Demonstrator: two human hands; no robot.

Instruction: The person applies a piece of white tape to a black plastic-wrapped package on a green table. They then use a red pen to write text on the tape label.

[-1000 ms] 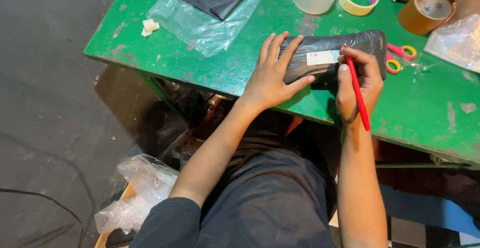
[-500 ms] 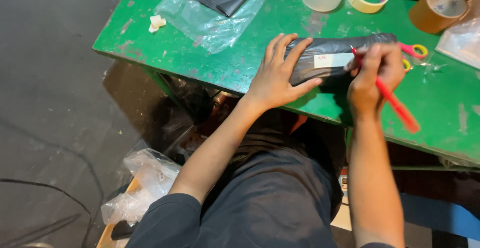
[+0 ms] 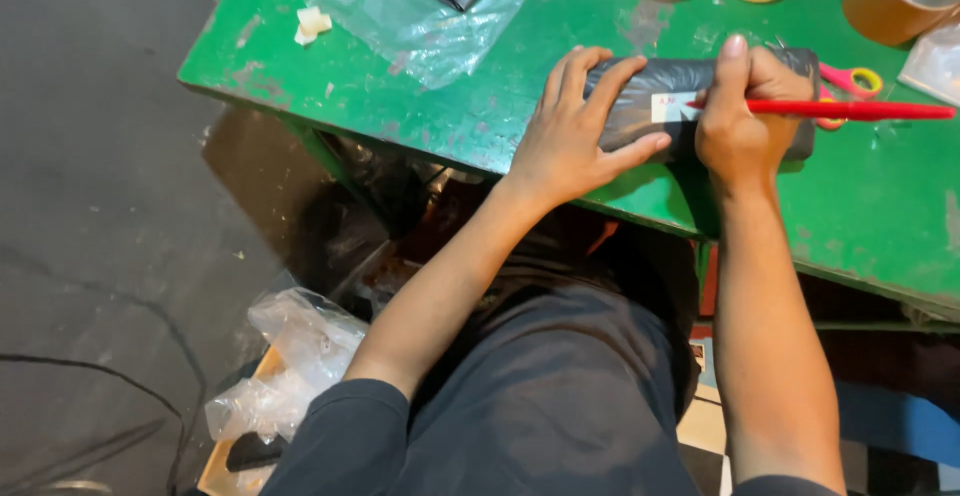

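Head view, left hand (image 3: 575, 136) steadying black parcel (image 3: 650, 91), right hand (image 3: 740, 121) holding red pen (image 3: 850, 110)

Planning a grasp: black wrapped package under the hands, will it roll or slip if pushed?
The black package looks rounded and long, so it may roll; the left hand lies flat on it. Its glossy plastic wrap probably slides easily on the green table. Wrinkles suggest some give.

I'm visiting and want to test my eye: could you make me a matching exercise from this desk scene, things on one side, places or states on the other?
Things:
1. red pen
2. black wrapped package
3. scissors
4. clear plastic bag

Places or states:
A. lying spread out at the table's far left
B. held in the right hand
C. pressed down under the left hand
D. behind the pen, right of the package

Pairs: 1-B, 2-C, 3-D, 4-A
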